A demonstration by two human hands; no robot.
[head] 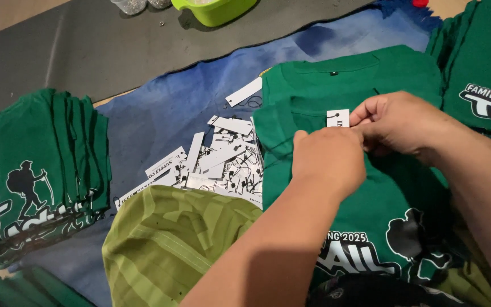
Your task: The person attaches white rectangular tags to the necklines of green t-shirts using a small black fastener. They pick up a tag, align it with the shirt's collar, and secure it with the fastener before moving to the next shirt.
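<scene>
a small white tag (337,117) with dark print sits at the neck of a green t-shirt (365,187) that lies flat in front of the person, its white and black print low on the front. the right hand (399,122) pinches the tag's edge with closed fingers; the left hand (328,159) is curled shut just below it, though what it grips is hidden. left of the shirt lies a heap of loose white tags (217,162) on a blue cloth (166,113). a folded stack of green shirts (35,170) rests further left, another stack (481,68) at right.
</scene>
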